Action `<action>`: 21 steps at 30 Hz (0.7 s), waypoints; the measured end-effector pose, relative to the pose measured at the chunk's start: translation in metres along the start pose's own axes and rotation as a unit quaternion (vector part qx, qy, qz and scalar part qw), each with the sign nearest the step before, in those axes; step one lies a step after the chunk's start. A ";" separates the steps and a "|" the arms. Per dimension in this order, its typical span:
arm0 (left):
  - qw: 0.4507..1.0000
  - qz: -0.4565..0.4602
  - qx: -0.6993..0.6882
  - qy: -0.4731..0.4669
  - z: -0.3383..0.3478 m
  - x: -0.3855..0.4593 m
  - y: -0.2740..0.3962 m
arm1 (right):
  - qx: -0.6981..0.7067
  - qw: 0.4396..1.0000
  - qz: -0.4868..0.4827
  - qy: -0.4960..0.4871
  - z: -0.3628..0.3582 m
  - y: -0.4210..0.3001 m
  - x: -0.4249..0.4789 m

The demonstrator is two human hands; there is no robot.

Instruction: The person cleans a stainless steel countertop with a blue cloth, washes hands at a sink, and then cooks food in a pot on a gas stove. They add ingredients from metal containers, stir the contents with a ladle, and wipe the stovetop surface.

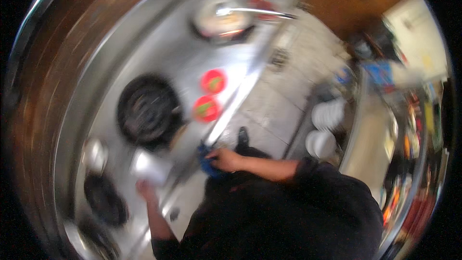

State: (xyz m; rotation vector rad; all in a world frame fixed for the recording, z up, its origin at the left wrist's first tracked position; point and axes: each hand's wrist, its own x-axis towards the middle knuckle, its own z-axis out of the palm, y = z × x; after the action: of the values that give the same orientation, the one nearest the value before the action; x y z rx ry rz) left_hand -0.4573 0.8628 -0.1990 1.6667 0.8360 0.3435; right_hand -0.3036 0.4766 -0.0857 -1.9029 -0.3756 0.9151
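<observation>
Motion blur softens the whole view. My right hand (227,160) grips a bunched blue cloth (208,162) at the front edge of a stainless steel counter (180,57). At the lower left, my left hand (145,189) is closed on the near edge of a shiny whitish dish (148,166), whose exact kind is too blurred to tell. Beyond that dish lies a large black round pan (149,108). To its right, near the counter edge, are two small red round dishes (213,81) (206,109) with something green in them.
Farther along the counter stands a round pan (222,18) with a long-handled utensil (260,12) across it, beside a red item (265,7). A dark pan (105,199) and a shiny bowl (95,154) sit at left. Stacked white plates (327,113) are across the tiled floor (278,90).
</observation>
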 end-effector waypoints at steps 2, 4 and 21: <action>0.998 -0.058 0.034 -0.014 -0.054 0.002 -0.011 | -0.012 0.998 -0.011 0.053 -0.041 -0.005 -0.031; 0.949 0.058 0.305 -0.059 -0.032 -0.012 0.109 | 0.012 0.994 0.004 0.110 -0.072 0.012 -0.059; 0.602 0.378 0.265 -0.651 0.763 -0.337 0.378 | 0.200 0.856 0.210 0.428 -0.395 0.205 -0.355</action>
State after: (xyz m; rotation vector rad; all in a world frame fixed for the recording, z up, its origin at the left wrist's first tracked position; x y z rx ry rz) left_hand -0.0856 0.0532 0.0152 2.1230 -1.0301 -0.6521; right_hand -0.2773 -0.0861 -0.0036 -1.8080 0.7363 0.2793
